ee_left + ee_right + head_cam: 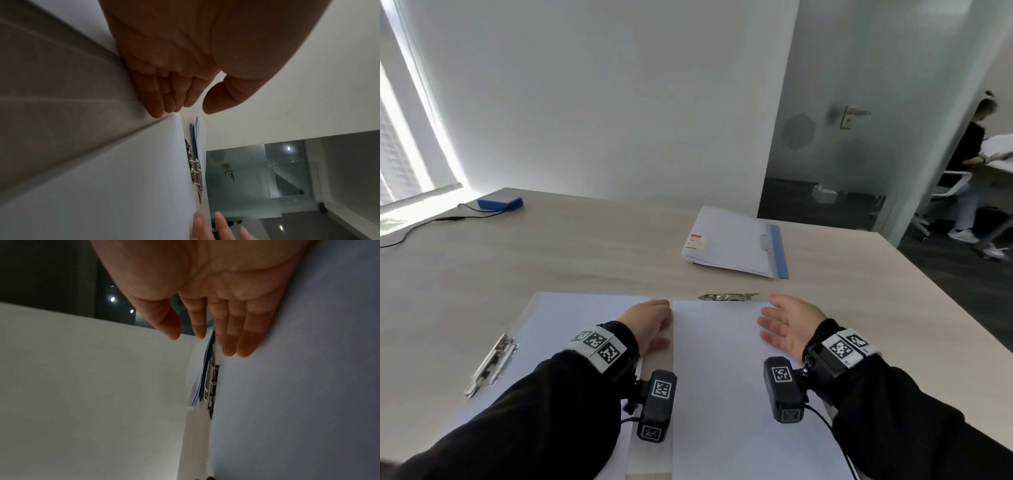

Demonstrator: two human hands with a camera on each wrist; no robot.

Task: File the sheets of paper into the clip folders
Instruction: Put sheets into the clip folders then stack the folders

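Two white sheets lie side by side on the pale wood table [551,260], a narrow strip of bare wood between them. Left hand [649,323] rests at the left edge of the right sheet [719,359], fingers [156,100] straight and together, gripping nothing. Right hand [791,325] stands edge-on at that sheet's right side, palm inward, fingers [244,337] extended, holding nothing. A metal clip [727,296] sits at this sheet's far edge. The left sheet [571,308] carries its own clip [489,365] on its left side. A blue clip folder [739,243] holding papers lies farther back.
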